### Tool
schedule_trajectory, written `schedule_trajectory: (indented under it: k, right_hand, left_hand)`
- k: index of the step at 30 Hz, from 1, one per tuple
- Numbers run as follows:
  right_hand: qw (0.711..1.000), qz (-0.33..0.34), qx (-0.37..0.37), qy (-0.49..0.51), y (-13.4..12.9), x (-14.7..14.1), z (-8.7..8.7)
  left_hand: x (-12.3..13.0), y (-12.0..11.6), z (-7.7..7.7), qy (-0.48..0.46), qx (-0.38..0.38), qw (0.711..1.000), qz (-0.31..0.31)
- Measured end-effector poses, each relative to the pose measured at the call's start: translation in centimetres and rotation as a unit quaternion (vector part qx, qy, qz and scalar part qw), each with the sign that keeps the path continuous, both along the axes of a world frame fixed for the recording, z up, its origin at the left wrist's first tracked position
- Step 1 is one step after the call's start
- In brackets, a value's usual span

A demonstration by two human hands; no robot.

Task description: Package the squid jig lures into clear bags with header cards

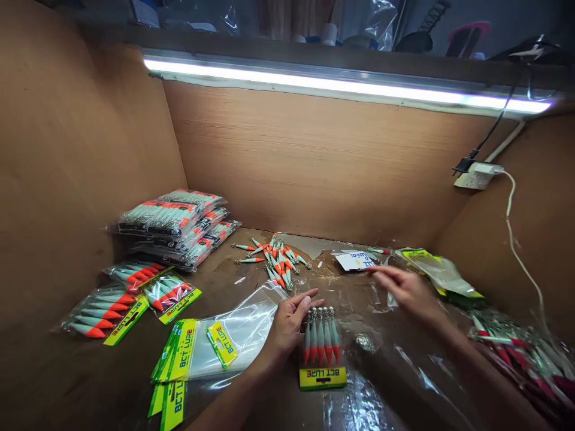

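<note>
A clear pack of several pale and orange lures lies on the table, its yellow BCT LURE header toward me. My left hand rests at the pack's upper left edge, thumb and fingers apart. Raised to the right, my right hand points its index finger at a small white card with blue handwriting; its other fingers are blurred. Left of my left hand are clear bags with yellow headers and a loose yellow header card. Loose lures form a pile beyond my left hand.
Bagged lures are stacked at the back left, with finished-looking packs in front. Red and pale lures in plastic lie at the right. A power strip and white cable hang on the right wall.
</note>
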State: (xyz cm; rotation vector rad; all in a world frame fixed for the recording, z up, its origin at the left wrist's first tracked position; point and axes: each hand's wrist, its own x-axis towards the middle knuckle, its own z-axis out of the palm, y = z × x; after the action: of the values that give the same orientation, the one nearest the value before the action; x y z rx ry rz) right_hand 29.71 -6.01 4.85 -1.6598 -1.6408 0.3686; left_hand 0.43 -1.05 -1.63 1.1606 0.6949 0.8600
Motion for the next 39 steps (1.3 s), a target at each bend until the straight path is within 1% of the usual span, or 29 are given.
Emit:
schedule_trajectory:
  k: [1, 2, 3, 5, 8, 9, 11, 13, 15, 18, 20, 23, 25, 27, 28, 29, 33, 36, 39]
  right_hand:
    - [0.994, 0.066, -0.062, 0.061, 0.1, -2.3, -0.9]
    - [0.98, 0.113, -0.107, 0.126, 0.3, -4.4, -1.8]
    - [0.963, 0.145, -0.14, 0.18, 0.6, -6.1, -2.7]
    - [0.94, 0.17, -0.158, 0.248, 1.2, -8.1, -4.1]
    - [0.929, 0.173, -0.152, 0.291, 2.0, -8.5, -5.3]
    - [0.926, 0.176, -0.156, 0.296, 2.2, -8.3, -5.5]
    - [0.921, 0.188, -0.171, 0.295, 2.5, -7.8, -5.8]
    - [0.925, 0.199, -0.176, 0.27, 2.5, -7.5, -6.1]
    - [0.942, 0.207, -0.165, 0.208, 2.3, -7.5, -6.3]
    - [0.968, 0.219, -0.094, 0.076, 1.8, -7.6, -6.7]
    - [0.974, 0.224, -0.025, -0.001, 1.3, -7.8, -7.2]
    - [0.969, 0.229, 0.046, -0.086, 0.7, -8.2, -8.3]
    - [0.964, 0.23, 0.065, -0.115, 0.4, -8.4, -9.1]
    - [0.963, 0.229, 0.074, -0.125, 0.2, -8.5, -9.8]
    - [0.963, 0.225, 0.077, -0.127, 0.0, -8.5, -10.1]
    - [0.964, 0.221, 0.079, -0.128, -0.1, -8.4, -10.3]
    - [0.962, 0.208, 0.096, -0.146, -0.7, -8.3, -10.9]
    - [0.945, 0.225, 0.132, -0.195, -1.1, -8.0, -11.1]
    - [0.92, 0.261, 0.155, -0.247, -1.3, -7.3, -10.9]
  left_hand:
    - [0.1, -0.1, -0.1, -0.006, 0.006, 1.0, -0.01]
    - [0.2, -0.1, -0.3, -0.012, 0.013, 1.0, -0.02]
    - [0.3, -0.1, -0.4, -0.014, 0.02, 0.999, -0.029]
    - [0.2, 0.2, -0.5, -0.001, 0.044, 0.999, -0.027]
    - [-0.4, 1.3, -0.5, 0.063, 0.101, 0.993, -0.004]
    - [-0.6, 1.8, -0.5, 0.094, 0.122, 0.988, -0.005]
    - [-1.2, 2.6, -0.5, 0.151, 0.154, 0.976, -0.03]
    - [-1.6, 3.2, -0.7, 0.194, 0.17, 0.964, -0.061]
    - [-1.9, 3.3, -0.9, 0.226, 0.198, 0.952, -0.062]
    - [-2.2, 3.2, -1.2, 0.254, 0.276, 0.926, -0.032]
    - [-2.3, 3.2, -1.3, 0.254, 0.316, 0.914, -0.025]
    - [-2.0, 3.5, -1.4, 0.248, 0.323, 0.912, -0.051]
    - [-1.5, 3.7, -1.5, 0.254, 0.314, 0.91, -0.094]
    - [-1.1, 3.6, -1.5, 0.27, 0.314, 0.9, -0.137]
    - [-0.9, 3.4, -1.5, 0.281, 0.321, 0.893, -0.145]
    - [-0.9, 3.1, -1.4, 0.296, 0.332, 0.884, -0.142]
    - [-1.5, 1.1, -1.7, 0.348, 0.391, 0.847, -0.089]
    - [-2.1, 0.0, -2.3, 0.353, 0.437, 0.823, -0.081]
    - [-2.4, -0.3, -3.1, 0.359, 0.48, 0.796, -0.087]
